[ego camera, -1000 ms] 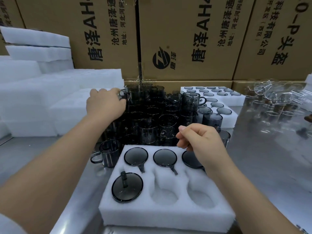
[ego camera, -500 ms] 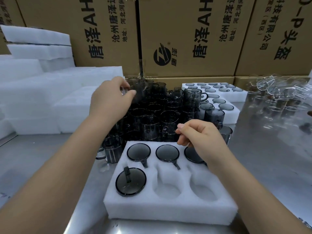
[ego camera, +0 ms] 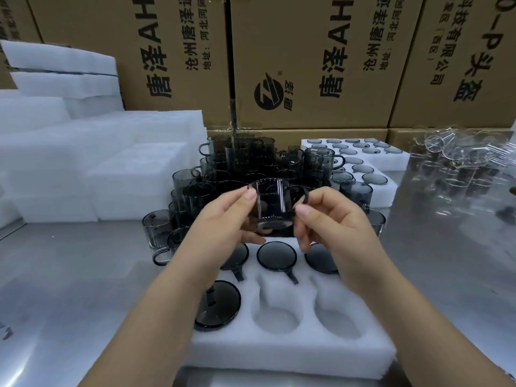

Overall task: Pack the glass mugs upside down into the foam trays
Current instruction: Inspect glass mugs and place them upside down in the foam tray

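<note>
Standing well left of the foam tray, white foam blocks are stacked on the steel table; just behind the tray crowds a cluster of loose smoky-grey mugs; the left hand reaches over the tray's far-left corner, thumb and fingers curled on the left side of one smoky glass mug; this mug hangs above the tray's far row, its handle turned to the right; the right hand pinches it at the handle side, so both hands are close together, clamped on the one mug; inside the tray, three mugs fill the far row base-up and a fourth fills the near-left pocket, with two near pockets bare; behind the tray to the right lie filled foam trays; farther right, clear glass mugs; printed cardboard boxes wall the back.
</note>
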